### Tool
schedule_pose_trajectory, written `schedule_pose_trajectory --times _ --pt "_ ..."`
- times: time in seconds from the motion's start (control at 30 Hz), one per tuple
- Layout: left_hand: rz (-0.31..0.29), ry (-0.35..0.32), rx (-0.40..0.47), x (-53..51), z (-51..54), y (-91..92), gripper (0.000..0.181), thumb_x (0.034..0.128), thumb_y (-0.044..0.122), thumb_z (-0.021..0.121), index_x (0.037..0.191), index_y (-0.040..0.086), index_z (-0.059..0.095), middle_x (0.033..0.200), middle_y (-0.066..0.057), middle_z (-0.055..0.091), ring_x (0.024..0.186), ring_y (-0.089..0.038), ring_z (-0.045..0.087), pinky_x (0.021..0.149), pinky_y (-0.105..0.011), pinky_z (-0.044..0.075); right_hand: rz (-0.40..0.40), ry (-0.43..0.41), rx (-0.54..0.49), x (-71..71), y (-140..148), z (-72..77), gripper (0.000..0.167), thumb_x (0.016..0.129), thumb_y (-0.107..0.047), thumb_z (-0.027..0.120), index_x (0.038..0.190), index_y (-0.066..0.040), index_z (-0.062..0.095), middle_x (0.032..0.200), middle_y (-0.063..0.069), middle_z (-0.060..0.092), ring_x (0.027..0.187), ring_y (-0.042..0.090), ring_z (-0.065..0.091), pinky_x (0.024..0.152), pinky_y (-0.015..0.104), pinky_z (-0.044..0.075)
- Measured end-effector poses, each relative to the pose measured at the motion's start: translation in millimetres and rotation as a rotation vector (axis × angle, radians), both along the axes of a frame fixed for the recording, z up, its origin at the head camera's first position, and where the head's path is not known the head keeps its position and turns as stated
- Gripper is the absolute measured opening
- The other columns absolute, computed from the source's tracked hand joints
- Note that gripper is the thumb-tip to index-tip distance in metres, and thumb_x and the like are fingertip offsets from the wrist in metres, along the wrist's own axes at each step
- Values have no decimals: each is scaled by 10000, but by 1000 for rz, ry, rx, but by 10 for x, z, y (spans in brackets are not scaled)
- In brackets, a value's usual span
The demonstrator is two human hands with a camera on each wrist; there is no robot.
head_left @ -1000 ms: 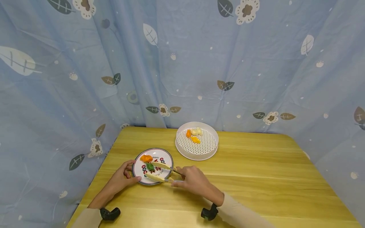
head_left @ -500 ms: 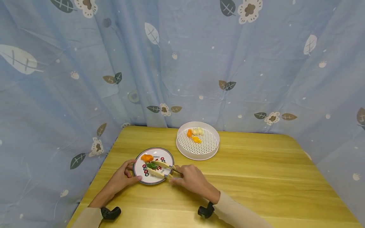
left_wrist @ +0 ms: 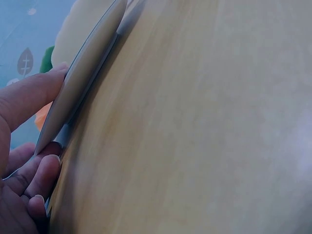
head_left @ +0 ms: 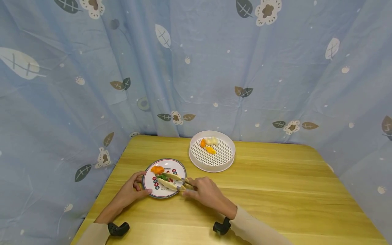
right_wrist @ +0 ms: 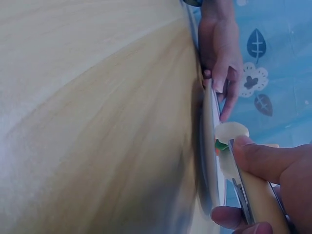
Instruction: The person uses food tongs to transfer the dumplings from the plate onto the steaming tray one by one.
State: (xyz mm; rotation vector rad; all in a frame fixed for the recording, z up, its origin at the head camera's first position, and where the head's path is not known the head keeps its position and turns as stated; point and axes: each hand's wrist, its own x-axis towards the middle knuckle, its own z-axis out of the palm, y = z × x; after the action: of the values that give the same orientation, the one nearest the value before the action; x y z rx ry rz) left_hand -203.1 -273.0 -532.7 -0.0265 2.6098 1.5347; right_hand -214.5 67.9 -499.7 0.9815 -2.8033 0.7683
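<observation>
A white plate (head_left: 149,181) with a dark rim and printed pattern lies at the table's left. My left hand (head_left: 128,190) holds its left edge, thumb on the rim and fingers curled at the side, as the left wrist view shows. In my right hand (head_left: 209,193) I grip tongs (head_left: 168,185) with pale yellow ends, which reach over the plate. Between these ends sits a small green piece (head_left: 163,177); the pale ends partly cover it, and I cannot tell whether both touch it. An orange piece (head_left: 157,169) lies behind it on the plate.
A round white perforated tray (head_left: 212,168) stands behind and right of the plate. It holds an orange piece (head_left: 203,143), a yellow piece (head_left: 210,150) and pale cream pieces (head_left: 212,141). A blue patterned curtain (head_left: 196,68) hangs behind the wooden table (head_left: 275,190).
The tongs' ends have drawn closer together around the green piece, and my right hand has shifted slightly left. My left hand stays at the plate's edge.
</observation>
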Motion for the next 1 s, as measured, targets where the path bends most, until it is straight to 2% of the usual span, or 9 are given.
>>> schedule_pose_trajectory --times 0.07,0.4,0.67,1.0 --pt "-4 1 10 2 1 -2 871 812 336 897 1519 154 421 1241 -119 524 892 -241 482 733 -292 430 4 12 -11 3 7 14 441 907 -496 757 1168 -140 756 625 -105 286 556 35 278 493 225 235" --pt "-4 11 11 8 -2 1 865 807 330 902 1510 149 431 1244 -126 513 893 -241 482 731 -292 432 11 68 -29 25 72 103 434 890 -473 778 1135 -116 759 612 -118 343 555 26 322 498 206 277" --pt "12 18 -17 13 2 14 868 800 347 905 1501 136 439 1234 -128 520 895 -236 487 738 -289 437 -28 90 -1 19 165 216 429 887 -490 773 1150 -150 761 613 -133 364 572 36 343 522 225 289" --pt "7 3 0 12 14 13 854 812 323 900 1506 149 433 1244 -126 514 897 -240 485 736 -295 437 -80 129 -54 -80 333 293 253 872 -428 814 957 -207 722 599 -143 410 564 28 369 516 232 325"
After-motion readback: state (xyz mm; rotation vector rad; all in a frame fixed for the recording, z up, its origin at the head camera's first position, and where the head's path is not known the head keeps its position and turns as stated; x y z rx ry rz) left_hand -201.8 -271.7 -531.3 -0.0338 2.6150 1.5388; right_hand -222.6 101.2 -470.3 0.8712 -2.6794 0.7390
